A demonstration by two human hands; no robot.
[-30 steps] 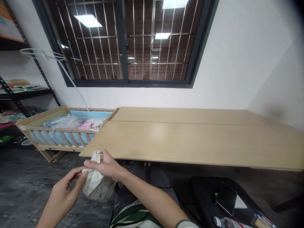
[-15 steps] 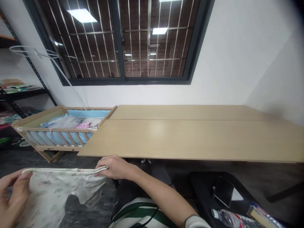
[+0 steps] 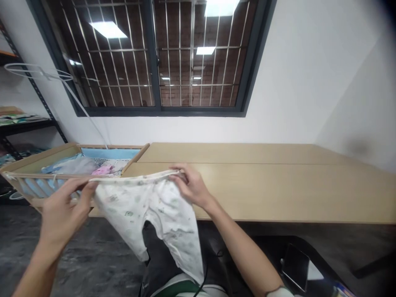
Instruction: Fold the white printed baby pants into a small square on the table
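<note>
A small pair of white baby trousers [image 3: 148, 210] with a faint green print hangs spread between my two hands, waistband stretched level and both legs dangling. My left hand [image 3: 66, 206] pinches the left end of the waistband. At the right end, my right hand [image 3: 192, 185] is closed on the band above the front edge of the light wooden table [image 3: 278, 185]. The trousers hang in front of the table's left corner, over my lap.
A wooden baby cot [image 3: 37, 159] with blue lining and more small clothes stands left of the table. Black shelving [image 3: 18, 123] lines the left wall. A barred window fills the wall behind. A phone [image 3: 295, 266] lies on a dark surface at lower right.
The bundled cloth was pulled open into trousers. Both hands then rose with it, from below the table edge to above it, and moved rightward.
</note>
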